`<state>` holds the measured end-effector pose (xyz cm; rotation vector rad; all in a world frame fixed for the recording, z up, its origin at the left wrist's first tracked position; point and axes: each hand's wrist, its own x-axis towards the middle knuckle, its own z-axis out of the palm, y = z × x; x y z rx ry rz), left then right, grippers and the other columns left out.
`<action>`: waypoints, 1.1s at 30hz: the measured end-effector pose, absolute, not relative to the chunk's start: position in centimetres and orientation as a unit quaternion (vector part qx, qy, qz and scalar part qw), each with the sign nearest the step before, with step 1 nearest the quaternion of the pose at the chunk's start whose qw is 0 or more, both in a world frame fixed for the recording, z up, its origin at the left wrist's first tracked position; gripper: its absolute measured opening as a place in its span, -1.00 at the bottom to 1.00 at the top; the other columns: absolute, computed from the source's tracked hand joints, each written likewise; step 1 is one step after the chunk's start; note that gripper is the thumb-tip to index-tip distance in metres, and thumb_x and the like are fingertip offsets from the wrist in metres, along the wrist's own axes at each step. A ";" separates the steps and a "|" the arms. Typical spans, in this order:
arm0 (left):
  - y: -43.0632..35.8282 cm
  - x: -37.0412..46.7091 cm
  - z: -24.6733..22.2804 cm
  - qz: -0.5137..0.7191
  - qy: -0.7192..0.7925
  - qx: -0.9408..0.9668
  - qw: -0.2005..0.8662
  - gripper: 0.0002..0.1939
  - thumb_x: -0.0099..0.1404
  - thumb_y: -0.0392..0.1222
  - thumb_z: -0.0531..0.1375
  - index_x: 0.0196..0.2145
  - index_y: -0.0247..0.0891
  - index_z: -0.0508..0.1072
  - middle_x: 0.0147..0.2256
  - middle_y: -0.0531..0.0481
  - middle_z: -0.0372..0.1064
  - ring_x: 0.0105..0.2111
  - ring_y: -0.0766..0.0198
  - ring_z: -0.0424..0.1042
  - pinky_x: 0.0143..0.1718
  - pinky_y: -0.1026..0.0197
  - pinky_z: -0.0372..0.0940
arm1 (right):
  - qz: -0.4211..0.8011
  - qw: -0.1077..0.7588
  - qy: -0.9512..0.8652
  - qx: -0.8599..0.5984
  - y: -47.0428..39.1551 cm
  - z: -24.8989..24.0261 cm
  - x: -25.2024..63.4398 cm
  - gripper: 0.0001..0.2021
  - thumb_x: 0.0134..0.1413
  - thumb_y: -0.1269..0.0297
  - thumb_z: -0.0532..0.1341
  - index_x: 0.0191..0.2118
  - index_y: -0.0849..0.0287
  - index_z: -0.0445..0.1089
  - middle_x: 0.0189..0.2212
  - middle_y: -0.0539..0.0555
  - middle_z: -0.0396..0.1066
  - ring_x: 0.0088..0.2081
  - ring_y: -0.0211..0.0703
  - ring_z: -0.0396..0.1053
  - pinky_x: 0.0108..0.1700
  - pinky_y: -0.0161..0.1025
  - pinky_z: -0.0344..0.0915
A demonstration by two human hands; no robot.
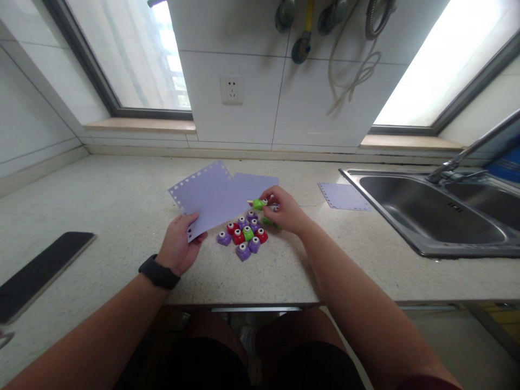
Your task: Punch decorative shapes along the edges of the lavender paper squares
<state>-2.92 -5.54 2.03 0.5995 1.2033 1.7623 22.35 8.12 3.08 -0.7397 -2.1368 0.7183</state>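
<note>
A purple sheet (209, 197) with holes punched along its edges is held up at its lower left corner by my left hand (182, 244), thumb on top. My right hand (282, 208) has its fingers closed on a small green punch (258, 204), just right of that sheet. Below it, several purple, red and green punches (247, 233) are clustered on the counter. Behind the held sheet lies another purple sheet (260, 184), partly covered. A third one (345, 196), with holes along its edges, rests farther right near the sink.
The speckled counter (134, 184) runs along a tiled wall. A steel sink (422, 211) with a faucet (447, 168) is at the right. A dark flat object (44, 271) lies at the far left. A socket (232, 90) is on the wall.
</note>
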 end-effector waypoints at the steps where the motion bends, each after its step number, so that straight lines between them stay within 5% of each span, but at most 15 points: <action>1: -5.6 -2.8 2.0 0.711 0.484 0.239 0.451 -0.76 0.09 -0.19 0.41 -0.40 -0.14 0.38 -0.41 0.07 0.34 -0.51 0.26 0.26 -0.59 0.24 0.12 | 0.292 0.397 -0.822 -0.286 8.3 3.0 22.4 -0.79 0.06 0.38 0.26 -0.16 0.09 0.34 -0.17 0.08 0.43 -0.18 -0.10 0.44 -0.08 -0.06 0.42; 6: -5.8 -2.1 2.0 0.695 0.478 0.248 0.477 -0.78 0.09 -0.20 0.44 -0.31 -0.17 0.51 -0.33 0.03 0.51 -0.46 0.25 0.41 -0.53 0.25 0.30 | 0.354 0.452 -0.774 -0.266 8.8 2.2 22.3 -0.77 0.07 0.29 0.29 -0.14 0.07 0.31 -0.17 0.07 0.40 -0.21 -0.14 0.44 -0.08 -0.06 0.43; 11: -5.9 -1.9 1.7 0.691 0.461 0.271 0.487 -0.68 0.06 -0.19 0.48 -0.22 -0.24 0.58 -0.27 -0.03 0.61 -0.37 0.17 0.54 -0.41 0.20 0.44 | 0.408 0.461 -0.735 -0.285 8.9 1.9 22.3 -0.72 0.08 0.16 0.34 -0.17 0.05 0.25 0.13 0.17 0.37 -0.25 -0.21 0.42 -0.23 -0.15 0.41; 16: -6.1 -1.9 1.4 0.666 0.467 0.308 0.493 -0.62 0.08 -0.12 0.48 -0.15 -0.26 0.60 -0.28 -0.06 0.62 -0.39 0.13 0.57 -0.38 0.13 0.48 | 0.459 0.483 -0.686 -0.292 9.0 2.3 22.6 -0.61 0.02 0.12 0.43 -0.16 0.03 0.23 -0.21 0.00 0.43 -0.35 -0.25 0.35 -0.33 -0.25 0.33; 21: -6.2 -1.9 1.4 0.662 0.475 0.313 0.487 -0.62 0.08 -0.11 0.48 -0.15 -0.27 0.61 -0.28 -0.07 0.62 -0.34 0.12 0.59 -0.26 0.09 0.51 | 0.512 0.490 -0.644 -0.288 8.6 3.1 23.3 -0.40 -0.05 0.19 0.50 0.11 -0.05 0.31 -0.15 -0.01 0.44 -0.28 -0.22 0.42 -0.26 -0.21 0.40; 26: -6.1 -1.9 1.2 0.662 0.469 0.322 0.488 -0.59 0.08 -0.08 0.50 -0.13 -0.28 0.63 -0.23 -0.11 0.64 -0.25 0.05 0.62 -0.15 0.01 0.51 | 0.543 0.469 -0.633 -0.291 8.3 3.5 23.6 -0.57 -0.07 0.17 0.53 -0.05 0.03 0.50 -0.25 -0.01 0.49 -0.31 -0.22 0.41 -0.26 -0.21 0.41; 33: -6.0 -2.3 0.4 0.647 0.455 0.351 0.501 -0.56 0.13 -0.05 0.50 -0.06 -0.29 0.64 -0.15 -0.17 0.65 -0.16 -0.03 0.63 -0.04 -0.06 0.50 | 0.601 0.476 -0.580 -0.276 7.5 3.8 23.3 -0.54 -0.16 0.22 0.57 -0.14 0.03 0.41 -0.34 -0.09 0.44 -0.41 -0.30 0.38 -0.40 -0.30 0.31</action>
